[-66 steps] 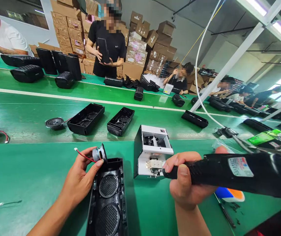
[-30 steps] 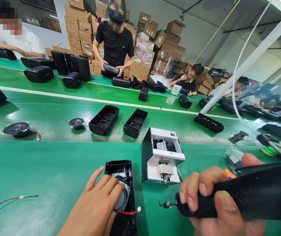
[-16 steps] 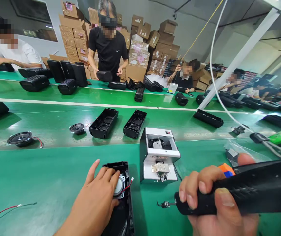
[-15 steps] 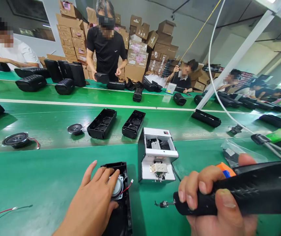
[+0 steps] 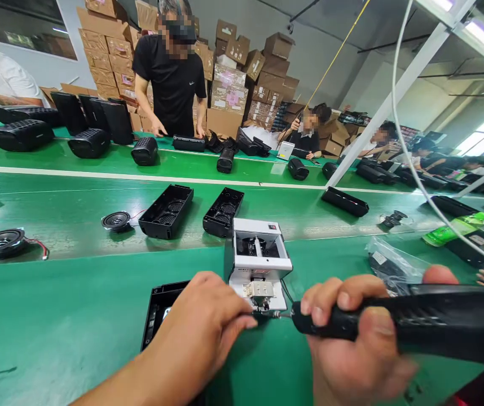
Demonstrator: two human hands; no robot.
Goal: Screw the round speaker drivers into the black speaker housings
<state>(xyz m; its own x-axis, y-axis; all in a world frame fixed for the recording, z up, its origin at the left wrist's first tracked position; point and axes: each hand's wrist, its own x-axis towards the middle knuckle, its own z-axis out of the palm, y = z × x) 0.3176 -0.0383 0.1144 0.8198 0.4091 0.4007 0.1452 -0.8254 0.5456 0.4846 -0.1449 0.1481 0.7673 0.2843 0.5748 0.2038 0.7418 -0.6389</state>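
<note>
My right hand [image 5: 360,349] is wrapped around a black electric screwdriver [image 5: 449,318], held level with its bit pointing left. The bit reaches the front of a white screw feeder [image 5: 263,264]. My left hand [image 5: 208,316] is closed, thumb and fingers together close to the bit's tip. Whatever lies between these fingers is hidden. Behind the left hand and wrist lies an open black speaker housing [image 5: 152,310], mostly covered; only a sliver of something pale shows inside it.
Two open black housings [image 5: 166,211] and loose speaker drivers [image 5: 0,242] lie beyond the mat. At the right are a plastic bag [image 5: 388,262] and a green bottle [image 5: 453,228]. A white cable [image 5: 398,113] hangs down there. Co-workers stand or sit across the green bench.
My left hand has left the speaker in the housing and moved right, its fingers closing near the screwdriver tip. The screwdriver has risen to the screw feeder's front. The view has shifted slightly.
</note>
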